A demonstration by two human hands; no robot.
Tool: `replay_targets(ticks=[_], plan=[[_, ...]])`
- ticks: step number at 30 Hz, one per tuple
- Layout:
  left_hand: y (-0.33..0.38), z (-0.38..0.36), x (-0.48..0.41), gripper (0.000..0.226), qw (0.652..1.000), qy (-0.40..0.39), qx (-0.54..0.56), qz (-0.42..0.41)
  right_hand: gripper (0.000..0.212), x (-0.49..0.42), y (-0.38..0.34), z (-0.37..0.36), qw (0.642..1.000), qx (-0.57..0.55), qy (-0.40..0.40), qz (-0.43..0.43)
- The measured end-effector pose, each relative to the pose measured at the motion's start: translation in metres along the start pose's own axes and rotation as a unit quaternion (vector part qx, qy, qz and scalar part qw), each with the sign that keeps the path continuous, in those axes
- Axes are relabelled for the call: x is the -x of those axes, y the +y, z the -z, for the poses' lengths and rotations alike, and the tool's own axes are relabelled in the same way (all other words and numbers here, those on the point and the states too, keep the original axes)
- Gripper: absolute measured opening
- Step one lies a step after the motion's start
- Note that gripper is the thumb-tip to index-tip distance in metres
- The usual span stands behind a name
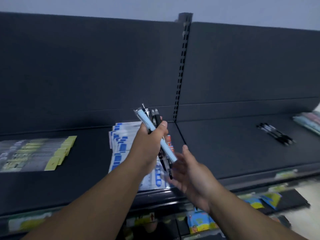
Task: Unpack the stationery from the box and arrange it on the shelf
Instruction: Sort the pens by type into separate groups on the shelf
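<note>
My left hand (pixel 149 141) grips a bundle of pens (pixel 156 135), one pale blue in a clear sleeve and several black ones, held slanted above the dark shelf (pixel 225 149). My right hand (pixel 188 172) hovers just below the bundle's lower end, its fingers spread and relaxed, holding nothing. Under the hands lies a stack of blue-and-white packets (pixel 119 146). A few black pens (pixel 275 134) lie on the shelf to the right. The box is out of view.
Yellow-tagged clear packets (pixel 36 153) lie at the shelf's left. Pastel items (pixel 310 122) sit at the far right edge. A slotted upright (pixel 181 66) divides the dark back panels. Lower shelves hold colourful packets (pixel 200 220).
</note>
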State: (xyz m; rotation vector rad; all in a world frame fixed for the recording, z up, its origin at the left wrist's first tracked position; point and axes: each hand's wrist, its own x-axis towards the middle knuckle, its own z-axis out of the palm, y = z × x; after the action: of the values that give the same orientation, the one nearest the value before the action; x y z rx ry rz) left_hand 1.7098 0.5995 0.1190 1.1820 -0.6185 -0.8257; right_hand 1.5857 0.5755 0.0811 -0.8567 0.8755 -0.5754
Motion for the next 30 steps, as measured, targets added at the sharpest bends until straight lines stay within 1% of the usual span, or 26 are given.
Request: replay_targets(ticks=[2, 3, 5, 7, 10, 13, 15, 17, 21, 25, 27, 30], plan=[[-0.011, -0.025, 0.014, 0.008, 1.000, -0.025, -0.006, -0.006, 0.061, 0.012, -0.001, 0.025, 0.996, -0.082, -0.018, -0.043], [-0.016, -0.039, 0.022, 0.007, 0.999, -0.036, -0.006, -0.009, 0.070, 0.018, -0.001, 0.038, 0.994, -0.094, -0.026, -0.050], [-0.027, -0.070, 0.038, 0.007, 0.998, -0.059, -0.002, -0.003, 0.079, 0.034, -0.002, 0.067, 0.997, -0.059, -0.029, -0.050], [-0.040, -0.105, 0.056, 0.008, 0.997, -0.082, -0.001, 0.014, 0.076, 0.056, -0.003, 0.099, 0.998, -0.026, -0.025, -0.042], [-0.061, -0.162, 0.086, 0.010, 0.992, -0.119, -0.015, 0.048, 0.069, 0.095, -0.009, 0.158, 0.999, -0.026, -0.006, -0.020], [-0.086, -0.222, 0.121, 0.017, 0.981, -0.161, -0.030, 0.100, 0.059, 0.135, -0.012, 0.219, 0.999, 0.004, 0.054, -0.001], [-0.103, -0.264, 0.145, 0.017, 0.975, -0.189, -0.061, 0.102, 0.051, 0.161, -0.015, 0.259, 0.996, 0.001, 0.090, 0.019], [-0.120, -0.303, 0.168, 0.018, 0.968, -0.216, -0.087, 0.095, 0.048, 0.185, -0.019, 0.298, 0.992, -0.010, 0.116, 0.044], [-0.150, -0.377, 0.212, 0.017, 0.947, -0.289, -0.112, 0.081, 0.048, 0.222, -0.029, 0.373, 0.983, -0.055, 0.150, 0.090], [-0.168, -0.437, 0.232, 0.017, 0.950, -0.274, -0.122, 0.087, 0.053, 0.244, -0.041, 0.431, 0.976, -0.118, 0.165, 0.086], [-0.174, -0.461, 0.231, 0.017, 0.948, -0.280, -0.113, 0.101, 0.057, 0.246, -0.046, 0.457, 0.976, -0.093, 0.181, 0.073], [-0.178, -0.491, 0.218, 0.015, 0.941, -0.298, -0.093, 0.133, 0.062, 0.235, -0.059, 0.501, 0.966, 0.009, 0.243, 0.089]])
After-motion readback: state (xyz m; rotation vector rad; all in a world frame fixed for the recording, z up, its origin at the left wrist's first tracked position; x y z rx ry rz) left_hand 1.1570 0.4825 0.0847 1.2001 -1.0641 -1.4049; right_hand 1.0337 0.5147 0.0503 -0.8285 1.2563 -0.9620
